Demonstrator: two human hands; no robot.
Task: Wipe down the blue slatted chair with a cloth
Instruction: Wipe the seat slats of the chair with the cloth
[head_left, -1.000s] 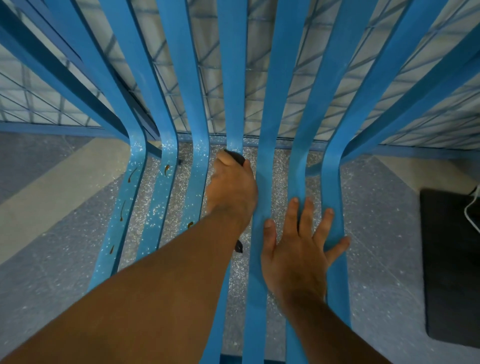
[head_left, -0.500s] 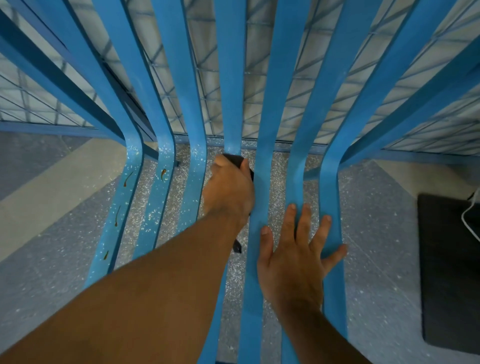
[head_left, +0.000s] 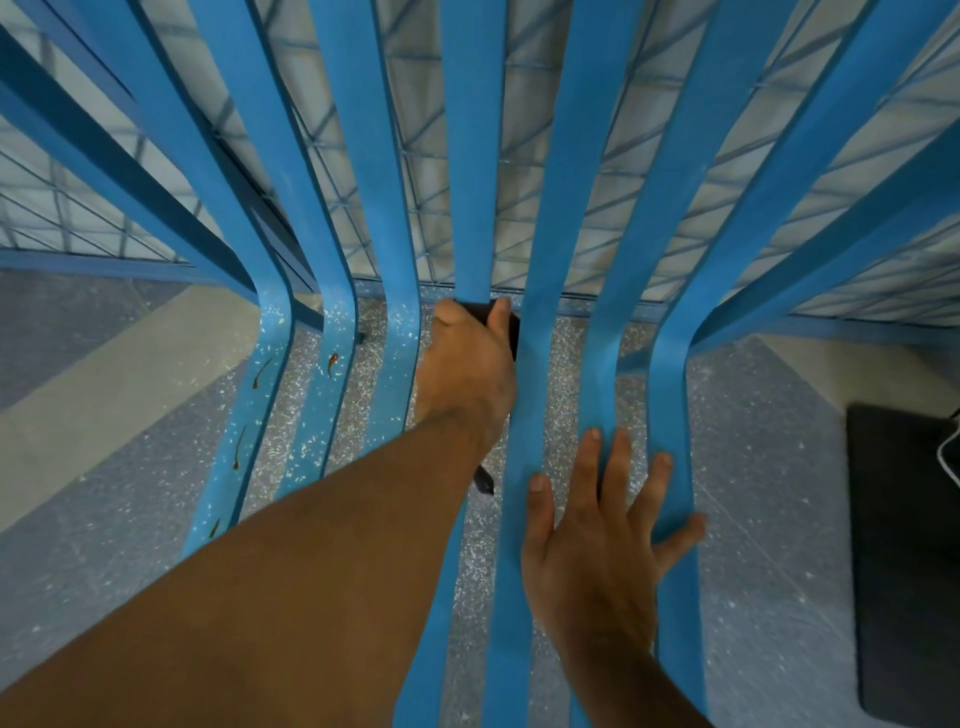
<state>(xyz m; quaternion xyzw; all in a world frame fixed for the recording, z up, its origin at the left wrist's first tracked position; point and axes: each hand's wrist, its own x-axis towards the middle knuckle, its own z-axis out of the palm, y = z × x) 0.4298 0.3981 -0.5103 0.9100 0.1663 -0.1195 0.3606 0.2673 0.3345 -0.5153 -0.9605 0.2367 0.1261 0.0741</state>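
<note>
Grips dark cloth (head_left: 479, 313) in curled left hand (head_left: 467, 364) at the centre-slat bend of the blue slatted chair (head_left: 472, 156). Braces with right hand (head_left: 597, 545), fingers spread flat across the seat slats. Risks snagging bunched cloth in the slat gap. Risks skipping the brown marks (head_left: 332, 361) on the leftward slats.

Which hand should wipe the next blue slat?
Left. The left hand grips the dark cloth against the chair's middle slat; the right hand lies flat on other slats, holding nothing.
</note>
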